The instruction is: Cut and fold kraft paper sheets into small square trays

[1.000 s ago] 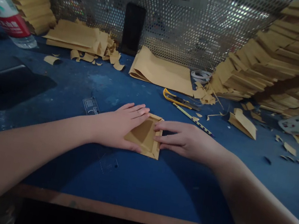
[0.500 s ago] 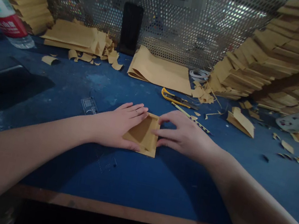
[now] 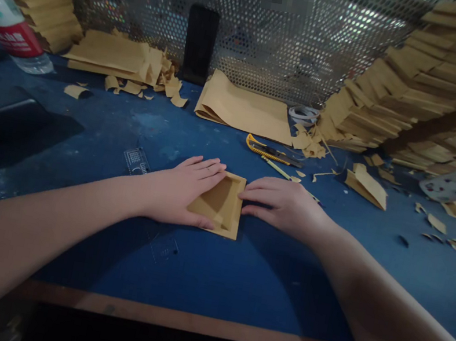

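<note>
A folded piece of brown kraft paper (image 3: 218, 207) with narrow turned-in edges lies on the blue table mat. My left hand (image 3: 180, 191) rests flat across its left part, fingers stretched out and thumb apart, covering that side. At the paper's right edge is my right hand (image 3: 284, 204), its fingertips touching or just beside the edge. Its fingers are extended, with the thumb lower and apart from them. Just beyond the right hand lie a yellow utility knife (image 3: 273, 152) and a pale green pencil (image 3: 276, 168), partly hidden by the hand.
Folded kraft paper (image 3: 243, 105) and a tape roll (image 3: 304, 114) lie at the back, before a perforated metal screen (image 3: 149, 15). A black phone (image 3: 199, 45) leans there. Stacked paper (image 3: 429, 82) rises at right; a bottle (image 3: 14, 33) stands left. Paper scraps (image 3: 437, 223) are scattered about.
My right hand's fingers have come closer together and drawn slightly right, off the paper's inner area to its right edge. My left hand and the paper stay in place.
</note>
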The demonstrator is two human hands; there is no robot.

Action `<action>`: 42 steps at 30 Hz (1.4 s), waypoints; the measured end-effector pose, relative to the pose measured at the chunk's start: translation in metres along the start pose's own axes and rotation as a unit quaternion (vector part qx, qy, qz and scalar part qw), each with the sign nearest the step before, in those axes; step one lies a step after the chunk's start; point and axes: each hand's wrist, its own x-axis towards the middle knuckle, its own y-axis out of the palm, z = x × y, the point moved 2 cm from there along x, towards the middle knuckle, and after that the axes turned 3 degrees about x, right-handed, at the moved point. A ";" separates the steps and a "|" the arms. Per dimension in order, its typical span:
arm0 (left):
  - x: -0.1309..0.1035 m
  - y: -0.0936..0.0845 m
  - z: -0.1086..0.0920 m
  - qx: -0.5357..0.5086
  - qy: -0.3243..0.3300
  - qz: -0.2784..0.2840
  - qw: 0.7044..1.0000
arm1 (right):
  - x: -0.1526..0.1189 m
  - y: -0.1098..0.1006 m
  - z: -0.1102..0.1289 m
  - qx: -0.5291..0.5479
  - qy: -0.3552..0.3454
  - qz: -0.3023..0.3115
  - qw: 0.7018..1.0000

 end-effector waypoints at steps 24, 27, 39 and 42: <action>-0.002 -0.010 0.002 -0.098 0.004 -0.047 0.994 | 0.007 0.001 -0.023 0.062 0.070 -0.023 0.995; -0.007 -0.017 0.008 -0.112 0.000 -0.057 0.992 | 0.005 -0.001 -0.022 0.063 0.062 -0.021 0.996; -0.032 -0.043 0.037 -0.025 -0.110 0.001 0.994 | -0.001 -0.009 -0.019 0.020 0.106 0.033 0.994; -0.029 -0.042 0.036 -0.042 -0.098 -0.011 0.994 | -0.001 -0.008 -0.019 0.029 0.091 0.023 0.995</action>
